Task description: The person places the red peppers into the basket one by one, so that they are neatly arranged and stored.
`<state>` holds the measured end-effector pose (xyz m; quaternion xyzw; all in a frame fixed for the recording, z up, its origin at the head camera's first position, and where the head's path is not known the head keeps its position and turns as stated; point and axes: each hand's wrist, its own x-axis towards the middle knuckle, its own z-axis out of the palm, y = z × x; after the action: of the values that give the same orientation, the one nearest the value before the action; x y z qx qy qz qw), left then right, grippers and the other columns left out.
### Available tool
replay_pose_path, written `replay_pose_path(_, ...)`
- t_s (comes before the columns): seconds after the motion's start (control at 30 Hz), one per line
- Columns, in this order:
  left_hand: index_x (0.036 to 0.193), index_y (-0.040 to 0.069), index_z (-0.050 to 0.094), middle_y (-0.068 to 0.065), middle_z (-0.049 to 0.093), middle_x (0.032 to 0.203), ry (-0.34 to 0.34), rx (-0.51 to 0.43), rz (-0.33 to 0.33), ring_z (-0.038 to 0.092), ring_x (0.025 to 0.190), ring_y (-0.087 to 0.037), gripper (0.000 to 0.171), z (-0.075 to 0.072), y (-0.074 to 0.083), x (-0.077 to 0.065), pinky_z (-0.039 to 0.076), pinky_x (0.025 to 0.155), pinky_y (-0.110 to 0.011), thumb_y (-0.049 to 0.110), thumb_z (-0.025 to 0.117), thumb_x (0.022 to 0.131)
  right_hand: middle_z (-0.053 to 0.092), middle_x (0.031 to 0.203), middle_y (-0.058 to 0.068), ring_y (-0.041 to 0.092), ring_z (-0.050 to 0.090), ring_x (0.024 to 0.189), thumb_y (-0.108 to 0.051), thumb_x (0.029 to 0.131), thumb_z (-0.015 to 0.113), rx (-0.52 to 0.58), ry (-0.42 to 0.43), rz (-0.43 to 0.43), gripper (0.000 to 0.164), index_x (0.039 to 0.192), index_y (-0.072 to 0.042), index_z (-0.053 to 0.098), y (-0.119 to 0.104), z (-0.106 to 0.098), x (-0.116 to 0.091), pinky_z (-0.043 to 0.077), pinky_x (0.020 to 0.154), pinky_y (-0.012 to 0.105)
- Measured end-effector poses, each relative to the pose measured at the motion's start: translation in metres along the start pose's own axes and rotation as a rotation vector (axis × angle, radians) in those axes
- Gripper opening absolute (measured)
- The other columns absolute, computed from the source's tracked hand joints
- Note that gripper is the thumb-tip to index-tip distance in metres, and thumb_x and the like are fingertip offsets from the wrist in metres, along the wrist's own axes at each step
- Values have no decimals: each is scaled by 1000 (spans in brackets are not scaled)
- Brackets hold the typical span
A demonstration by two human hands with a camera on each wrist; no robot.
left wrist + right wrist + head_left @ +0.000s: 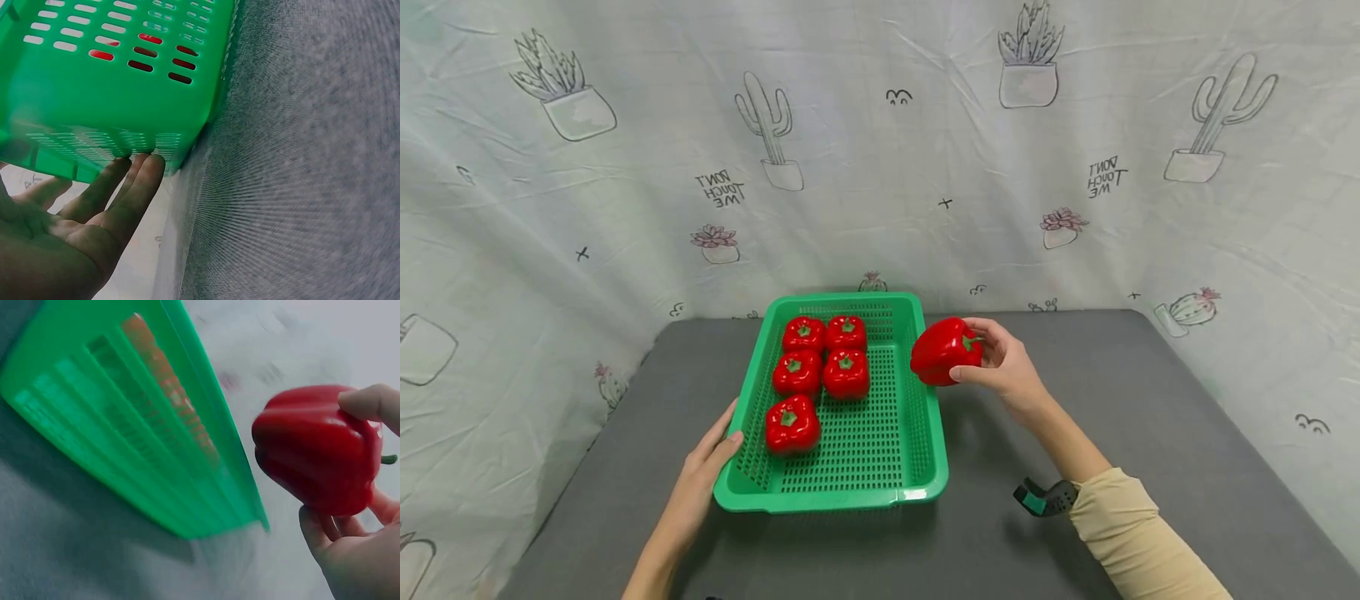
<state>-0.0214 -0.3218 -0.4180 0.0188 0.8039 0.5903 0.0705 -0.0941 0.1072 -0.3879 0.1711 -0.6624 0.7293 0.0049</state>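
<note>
My right hand (pixel 1007 367) holds a red bell pepper (pixel 942 352) at its stem end, thumb on one side and fingers on the other. The pepper lies tilted on its side in the air, at the right rim of a green plastic basket (pixel 831 500). In the right wrist view the pepper (pixel 315 450) is clear of the basket wall (pixel 125 444). Several more red peppers, such as the nearest one (pixel 793 425), sit stem up in the basket's left part. My left hand (pixel 703 462) rests against the basket's left side; its fingers (pixel 140 190) lie fairly straight along the outer wall.
The basket stands on a grey cloth-covered table (pixel 1150 400). A pale curtain (pixel 880 167) with cactus drawings hangs behind and at both sides. A black and green strap (pixel 1045 497) hangs at the right wrist beside a beige sleeve (pixel 1138 525).
</note>
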Motion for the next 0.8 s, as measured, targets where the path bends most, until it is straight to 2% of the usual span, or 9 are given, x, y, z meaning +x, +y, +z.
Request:
replay_pose_path(0.23,156,38,24,2,25,158,3,12,4,36,134,-21,55,0,-2,1,44,90,-27,45,43,105,56,129,12,34,57,109,-4,82,76,-100,-128,-11,60,136,-6,52,-18,43,3,53,84,43)
replay_pose_path(0.4,155,39,24,3,24,158,-1,12,2,30,138,-20,55,0,-2,1,41,93,-27,45,44,105,57,128,8,32,59,105,-11,81,78,-171,-188,48,60,136,-12,55,-17,75,1,54,80,43)
replay_pose_path(0.5,155,40,25,4,24,158,-1,8,1,28,139,-19,55,-1,-2,2,40,94,-28,45,44,105,54,129,4,28,58,107,-16,79,80,-234,-194,110,62,136,-16,55,-12,90,-2,54,79,40)
replay_pose_path(0.67,156,39,25,2,25,157,0,-3,10,40,132,-21,54,-2,-2,1,44,91,-29,43,44,105,55,123,-1,24,56,107,-21,75,86,-329,-168,199,67,133,-17,54,-8,108,-6,54,75,37)
replay_pose_path(0.8,156,39,25,2,26,157,4,-3,3,43,130,-21,54,-2,-3,0,45,90,-29,44,44,105,59,117,-2,23,56,106,-21,72,88,-367,-153,240,68,131,-16,54,-7,118,-7,54,72,36)
